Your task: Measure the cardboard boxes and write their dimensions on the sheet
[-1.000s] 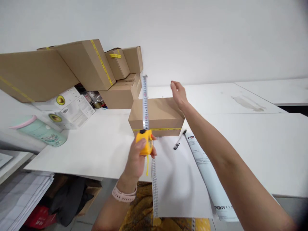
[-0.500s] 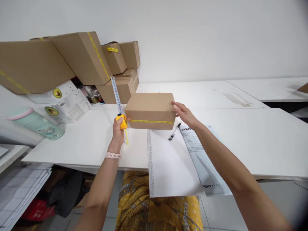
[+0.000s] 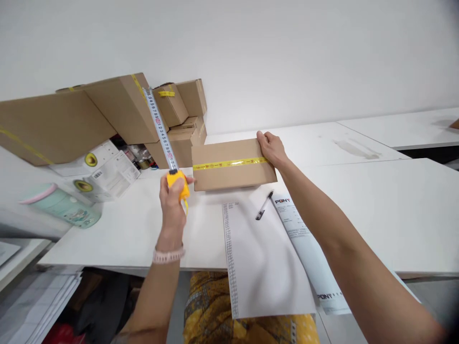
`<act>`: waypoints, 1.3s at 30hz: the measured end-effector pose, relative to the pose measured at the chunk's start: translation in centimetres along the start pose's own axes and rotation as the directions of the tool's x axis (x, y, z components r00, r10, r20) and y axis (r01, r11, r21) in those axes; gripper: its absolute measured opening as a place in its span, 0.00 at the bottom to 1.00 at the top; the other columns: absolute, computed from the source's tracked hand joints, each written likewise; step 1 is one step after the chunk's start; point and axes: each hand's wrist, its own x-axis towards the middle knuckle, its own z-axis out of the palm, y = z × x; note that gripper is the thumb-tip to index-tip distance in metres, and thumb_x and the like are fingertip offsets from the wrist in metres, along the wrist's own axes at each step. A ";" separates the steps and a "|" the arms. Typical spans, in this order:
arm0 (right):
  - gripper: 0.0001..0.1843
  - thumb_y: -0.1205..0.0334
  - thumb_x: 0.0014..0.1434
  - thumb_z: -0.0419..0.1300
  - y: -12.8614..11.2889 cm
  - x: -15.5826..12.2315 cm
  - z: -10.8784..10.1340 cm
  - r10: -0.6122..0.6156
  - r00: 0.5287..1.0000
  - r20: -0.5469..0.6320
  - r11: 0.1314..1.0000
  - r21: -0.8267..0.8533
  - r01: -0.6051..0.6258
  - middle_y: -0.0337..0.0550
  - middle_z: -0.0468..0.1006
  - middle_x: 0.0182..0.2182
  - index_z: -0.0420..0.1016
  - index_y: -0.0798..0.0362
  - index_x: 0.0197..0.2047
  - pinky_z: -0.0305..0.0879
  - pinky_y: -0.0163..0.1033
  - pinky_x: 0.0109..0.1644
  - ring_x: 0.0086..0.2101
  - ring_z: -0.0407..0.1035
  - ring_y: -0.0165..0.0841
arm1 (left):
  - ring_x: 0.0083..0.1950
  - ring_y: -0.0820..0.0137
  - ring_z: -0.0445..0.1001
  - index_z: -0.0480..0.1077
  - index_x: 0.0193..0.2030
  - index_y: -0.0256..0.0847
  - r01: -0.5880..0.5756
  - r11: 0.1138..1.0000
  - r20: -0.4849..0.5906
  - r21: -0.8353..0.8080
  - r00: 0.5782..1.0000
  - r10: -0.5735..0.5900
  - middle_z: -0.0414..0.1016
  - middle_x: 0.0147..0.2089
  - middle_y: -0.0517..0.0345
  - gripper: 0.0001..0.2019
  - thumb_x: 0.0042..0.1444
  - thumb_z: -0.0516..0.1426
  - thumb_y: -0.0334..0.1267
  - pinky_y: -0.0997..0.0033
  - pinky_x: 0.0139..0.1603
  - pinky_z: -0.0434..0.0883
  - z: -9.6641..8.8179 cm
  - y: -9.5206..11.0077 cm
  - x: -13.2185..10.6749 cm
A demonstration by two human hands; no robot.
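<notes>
The cardboard box point(image 3: 231, 167) sits on the white surface point(image 3: 358, 205) with its long axis running left-right, so it lies right between the two hands. A yellow tape strip point(image 3: 229, 164) runs along that same length on the face turned toward the camera.

The right hand point(image 3: 271, 149) is on the box's right end, with the fingers curled over the far top corner and gripping it. The left hand point(image 3: 172, 191) is at the box's left end, fingers closed tight around a yellow tape measure point(image 3: 177, 180). The case is just beside the box's lower left corner, and I honestly can't tell whether it touches.

Here's the bit that matters: the blade point(image 3: 159, 126) isn't lying along the box at all. It's pulled out and sticks up and to the left, away from the box, with its tip in front of the stack of cartons point(image 3: 118, 110) behind and to the left of the box. So the case is at the box's left end, but the blade runs nowhere near parallel to the box's long side.

Just in front of the box are a pen point(image 3: 264, 206), a sheet of paper point(image 3: 265, 258) and a PONY mailer bag point(image 3: 304, 248), all clear of both hands.
</notes>
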 end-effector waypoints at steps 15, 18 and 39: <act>0.17 0.52 0.68 0.45 -1.1 -0.3 -0.4 -0.091 0.995 -0.038 0.989 -0.117 0.086 0.44 0.75 0.31 0.62 0.47 0.28 0.61 0.43 0.41 0.34 0.66 0.39 | 0.42 0.62 0.72 0.68 0.49 0.45 0.444 0.896 0.249 0.032 0.864 -0.437 0.79 0.39 0.53 0.20 0.52 0.63 0.49 0.67 0.37 0.65 6.0 -3.0 -14.6; 0.18 0.54 0.68 0.43 -1.3 -0.2 -0.2 -0.160 0.986 -0.039 0.961 -0.233 0.146 0.49 0.78 0.37 0.68 0.48 0.32 0.60 0.47 0.48 0.39 0.68 0.43 | 0.45 0.60 0.74 0.68 0.50 0.46 0.472 0.881 0.237 0.013 0.855 -0.461 0.79 0.39 0.53 0.22 0.51 0.64 0.49 0.67 0.37 0.66 5.9 -3.2 -15.0; 0.27 0.61 0.69 0.45 -1.9 -0.1 -0.1 -0.513 0.810 0.284 0.674 -0.451 0.585 0.49 0.71 0.49 0.67 0.31 0.67 0.55 0.52 0.50 0.45 0.58 0.46 | 0.48 0.58 0.75 0.68 0.52 0.45 0.514 0.858 0.240 -0.014 0.834 -0.496 0.77 0.41 0.53 0.24 0.50 0.65 0.51 0.64 0.41 0.70 5.8 -4.7 -16.0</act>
